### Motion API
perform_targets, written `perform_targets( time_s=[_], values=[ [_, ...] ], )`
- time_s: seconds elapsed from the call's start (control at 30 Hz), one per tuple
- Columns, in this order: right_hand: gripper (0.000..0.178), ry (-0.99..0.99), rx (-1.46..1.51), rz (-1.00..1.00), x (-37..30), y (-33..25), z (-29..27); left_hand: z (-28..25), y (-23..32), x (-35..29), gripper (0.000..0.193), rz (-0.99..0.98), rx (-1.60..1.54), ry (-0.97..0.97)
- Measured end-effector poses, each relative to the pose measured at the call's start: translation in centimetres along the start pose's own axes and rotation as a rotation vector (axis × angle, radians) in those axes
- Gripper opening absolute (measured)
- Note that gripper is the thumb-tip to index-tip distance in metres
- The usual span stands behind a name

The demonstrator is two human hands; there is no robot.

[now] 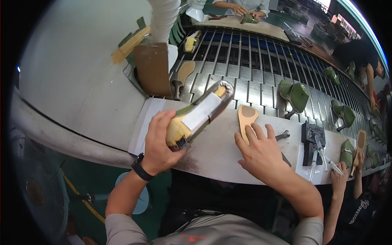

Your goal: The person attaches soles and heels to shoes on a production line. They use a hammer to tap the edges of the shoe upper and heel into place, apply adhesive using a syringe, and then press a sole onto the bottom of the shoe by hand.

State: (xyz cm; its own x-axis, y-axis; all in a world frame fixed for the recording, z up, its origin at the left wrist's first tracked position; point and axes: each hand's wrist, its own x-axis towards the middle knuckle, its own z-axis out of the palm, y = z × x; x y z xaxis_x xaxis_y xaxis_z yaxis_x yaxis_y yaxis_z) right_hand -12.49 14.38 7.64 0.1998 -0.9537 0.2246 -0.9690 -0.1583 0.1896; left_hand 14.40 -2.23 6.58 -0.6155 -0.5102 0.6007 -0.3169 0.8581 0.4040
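The left hand has a yellow-bottomed shoe in its grip, above the surface. The loosely spread right hand partly hides a wooden paddle and metal-headed tool; whether they touch, I can't tell. The white hose disappears at a brown board.

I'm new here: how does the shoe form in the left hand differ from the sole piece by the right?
The shoe form looks thick; the sole piece, thin. The form shows yellow and white; the piece, tan. The left hand holds the form; the piece lies on the bench. Both are elongated.
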Motion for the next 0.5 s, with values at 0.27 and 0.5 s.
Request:
perform_targets(
  time_s=[0.27,0.5],
  values=[
    [0.115,-0.02,2.647,0.502,-6.9,-7.1,4.5,-4.2,1.0,-7.7,0.061,0.536,0.165,-0.097],
    [0.095,0.297,2.465,0.642,-6.1,-15.1,2.4,-1.6,-0.2,-9.2,0.087,0.172,0.136,0.106]
  ],
)
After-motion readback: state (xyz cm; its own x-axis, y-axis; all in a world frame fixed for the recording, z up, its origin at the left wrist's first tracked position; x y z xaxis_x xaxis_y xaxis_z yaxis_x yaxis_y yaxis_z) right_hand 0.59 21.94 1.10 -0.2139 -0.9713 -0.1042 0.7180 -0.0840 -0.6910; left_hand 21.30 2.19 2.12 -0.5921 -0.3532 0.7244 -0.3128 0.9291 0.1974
